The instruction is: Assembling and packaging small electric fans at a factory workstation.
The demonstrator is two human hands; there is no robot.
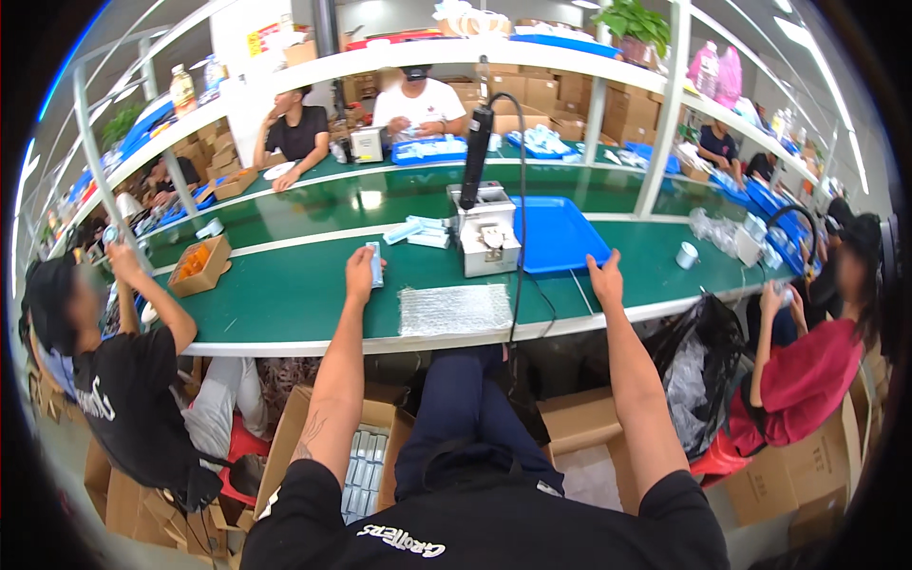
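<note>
Holding light-blue pack (377, 267) clamped in my left hand (358, 275), over green bench (285, 290); I judge work midway. Packed rows (364, 470) in carton (385, 415) below seem done; loose packs (425, 234) beside grey machine (489, 244) seem left. Right hand (606, 277) meets blue tray (559, 237) corner; can't tell if gripping. Bench edge close below hands; open room leftward.

Spotted a potted plant (636, 28) and a pink bag (729, 78) up on the white shelf (551, 59), plus orange stuff (196, 258) in a carton (201, 282).
</note>
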